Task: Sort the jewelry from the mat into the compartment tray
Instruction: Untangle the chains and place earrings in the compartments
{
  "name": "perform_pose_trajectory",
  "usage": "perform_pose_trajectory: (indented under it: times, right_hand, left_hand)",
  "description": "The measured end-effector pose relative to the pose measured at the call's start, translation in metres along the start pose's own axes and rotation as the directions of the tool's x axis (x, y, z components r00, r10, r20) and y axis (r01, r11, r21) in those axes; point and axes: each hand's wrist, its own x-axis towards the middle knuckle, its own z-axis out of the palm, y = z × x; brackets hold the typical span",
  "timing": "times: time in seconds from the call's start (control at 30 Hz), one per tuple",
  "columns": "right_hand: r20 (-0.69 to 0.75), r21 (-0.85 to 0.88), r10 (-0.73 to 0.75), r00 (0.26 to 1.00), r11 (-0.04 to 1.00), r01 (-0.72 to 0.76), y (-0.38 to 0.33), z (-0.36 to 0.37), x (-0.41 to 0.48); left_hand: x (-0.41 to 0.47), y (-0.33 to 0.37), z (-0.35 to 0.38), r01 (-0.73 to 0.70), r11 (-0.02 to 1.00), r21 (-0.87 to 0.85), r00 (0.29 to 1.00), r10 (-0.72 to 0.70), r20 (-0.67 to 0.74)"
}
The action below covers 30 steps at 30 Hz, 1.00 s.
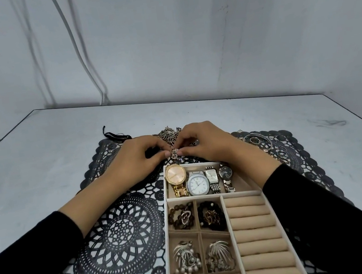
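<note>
A small sparkly ring-like piece (174, 153) is pinched between the fingertips of my left hand (141, 159) and my right hand (202, 143), just beyond the far rim of the beige compartment tray (165, 186). The tray lies on a black lace mat (119, 233). Its top compartment holds several watches (197, 182). Small compartments below hold bead bracelets (180, 216) and earrings or brooches (186, 258). The ring rolls (254, 224) on the right are bare. A heap of metal chains (170, 132) lies on the mat behind my hands, partly hidden.
Silver hoops and bangles (263, 141) lie on the mat's far right. A black cord piece (115, 136) rests at the mat's far left edge. The marble-look table (37, 158) stretches around the mat, with a grey wall and hanging cables (82, 46) behind.
</note>
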Motion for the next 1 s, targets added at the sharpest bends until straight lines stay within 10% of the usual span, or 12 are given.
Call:
perform_pose_trajectory:
  times: [0.57,1.0]
  right_hand:
    - [0.047,-0.044,0.027,0.999,0.999,-0.025,-0.003,-0.001,0.000]
    - [-0.069,0.143,0.142,0.988,0.981,-0.131,0.008,-0.014,-0.008]
  left_hand:
    - [-0.002,0.001,-0.001,-0.036,0.999,0.002,0.997,0.036,-0.067]
    - [-0.004,0.009,-0.006,0.033,0.914,-0.405,0.992,-0.079,-0.099]
